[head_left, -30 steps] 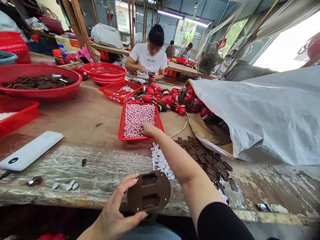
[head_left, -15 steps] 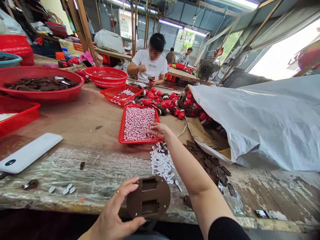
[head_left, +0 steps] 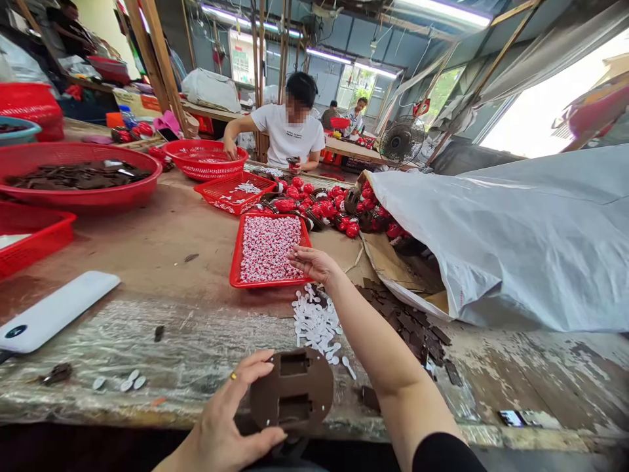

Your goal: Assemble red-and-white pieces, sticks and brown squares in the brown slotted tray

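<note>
My left hand (head_left: 240,413) grips the left edge of a dark brown oval plastic base (head_left: 322,387) near the table's front edge, thumb below and fingers above. Two rectangular recesses show in the base's upturned face. Past it, my right hand (head_left: 314,263) hovers by the right side of a red tray (head_left: 234,262), thumb and fingertips pinched on what looks like a small red-and-white piece, partly hidden. Many such small red-and-white pieces (head_left: 268,249) fill the tray. White spoon-shaped plastic pieces (head_left: 314,321) lie in a pile between the tray and the base.
Brown flat pieces (head_left: 413,321) lie right of my forearm, beside a large white sack (head_left: 531,249). Red-and-brown toy parts (head_left: 324,203) are heaped behind the tray. Red baskets (head_left: 147,177) and a white power-bank-like device (head_left: 59,311) are left. A co-worker (head_left: 295,134) sits opposite.
My right hand has drawn slightly up from the tray's pieces, its fingertips closing. The left hand keeps its hold on the base. Opposite, the co-worker's arm has reached into a red basket.
</note>
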`<state>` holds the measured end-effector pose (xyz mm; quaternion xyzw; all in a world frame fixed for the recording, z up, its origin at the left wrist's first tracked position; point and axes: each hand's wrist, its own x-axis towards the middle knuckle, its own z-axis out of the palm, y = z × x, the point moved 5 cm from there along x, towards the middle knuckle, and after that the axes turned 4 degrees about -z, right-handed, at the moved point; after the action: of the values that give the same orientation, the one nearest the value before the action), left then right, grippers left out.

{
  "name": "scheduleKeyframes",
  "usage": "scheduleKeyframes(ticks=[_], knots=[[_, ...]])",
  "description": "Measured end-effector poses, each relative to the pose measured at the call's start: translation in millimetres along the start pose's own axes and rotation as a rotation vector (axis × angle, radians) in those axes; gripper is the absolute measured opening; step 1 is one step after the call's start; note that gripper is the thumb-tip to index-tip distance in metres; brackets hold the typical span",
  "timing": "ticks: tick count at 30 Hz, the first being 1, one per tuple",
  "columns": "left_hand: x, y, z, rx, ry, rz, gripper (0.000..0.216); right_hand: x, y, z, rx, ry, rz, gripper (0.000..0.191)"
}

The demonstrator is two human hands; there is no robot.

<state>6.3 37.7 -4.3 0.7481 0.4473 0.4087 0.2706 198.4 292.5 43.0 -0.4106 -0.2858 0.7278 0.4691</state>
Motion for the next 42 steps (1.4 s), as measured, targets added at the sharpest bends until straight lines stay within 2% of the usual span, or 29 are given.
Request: scheduleKeyframes(ticks=[3, 6, 9, 12, 14, 17, 19, 21, 24, 27, 29, 31, 33, 38, 42], knots=[[1, 2, -2, 0.019, 0.017, 0.04, 0.061, -12, 0, 2, -0.015, -0.013, -0.034, 0.026], [1, 0, -3, 0.018, 0.027, 0.011, 0.06, -39, 6, 4, -0.032, -0.059, -0.044, 0.021], [3, -1, -6, 0.015, 0.042, -0.004, 0.062, -84, 18, 11, -0.15, -0.245, -0.128, 0.007], [8, 7, -9, 0.03, 0.058, 0.029, 0.063, -140, 31, 22, -0.538, -0.459, -0.365, 0.01], [12, 12, -11, 0.047, 0.06, 0.028, 0.065, -171, 41, 30, -0.87, -0.605, -0.495, 0.02], [16, 18, -12, 0.061, 0.067, 0.023, 0.068, -199, 52, 37, -1.2, -0.804, -0.523, 0.041], [16, 19, -11, 0.06, 0.064, 0.01, 0.069, -206, 52, 36, -1.296, -0.841, -0.505, 0.049], [15, 18, -10, 0.063, 0.055, -0.006, 0.071, -207, 49, 33, -1.3, -0.824, -0.497, 0.049], [13, 16, -8, 0.068, 0.042, -0.003, 0.073, -192, 40, 22, -1.139, -0.662, -0.516, 0.04], [10, 14, -7, 0.063, 0.025, 0.005, 0.074, -152, 25, 4, -0.918, -0.365, -0.528, 0.036], [8, 11, -6, 0.057, 0.0, -0.004, 0.074, -116, 17, -3, -0.983, -0.189, -0.492, 0.037], [6, 7, -4, 0.045, -0.034, -0.019, 0.073, -79, 8, -3, -1.189, -0.092, -0.447, 0.033], [3, 4, -3, 0.022, -0.044, -0.04, 0.072, -44, 1, 5, -1.371, -0.076, -0.413, 0.024], [-1, -3, 1, -0.04, 0.018, -0.044, 0.075, 22, 5, 24, -1.544, -0.128, -0.244, 0.007], [0, -4, -1, -0.056, 0.029, -0.033, 0.075, 52, 24, 29, -1.537, -0.172, -0.107, 0.015]])
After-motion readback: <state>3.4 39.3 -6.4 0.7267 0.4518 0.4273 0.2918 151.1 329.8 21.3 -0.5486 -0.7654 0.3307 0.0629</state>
